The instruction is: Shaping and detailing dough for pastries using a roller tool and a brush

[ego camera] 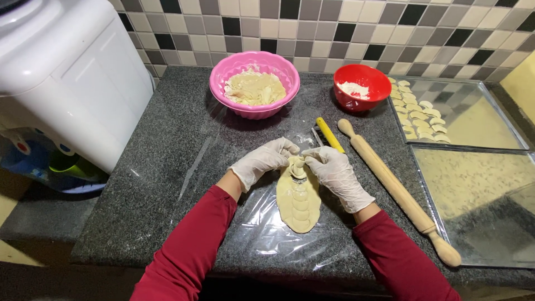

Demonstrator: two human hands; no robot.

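Fingertips of my gloved left hand (262, 161) and right hand (336, 173) pinch a soft, tearable dough round (299, 167) by its edge, at twelve o'clock of the dough sheet (300, 203), rolling pin (398, 192) at three.

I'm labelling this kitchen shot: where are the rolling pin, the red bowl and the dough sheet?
rolling pin (397, 189), head view, middle of its barrel.
red bowl (372, 78), head view, inner wall.
dough sheet (300, 209), head view, middle.
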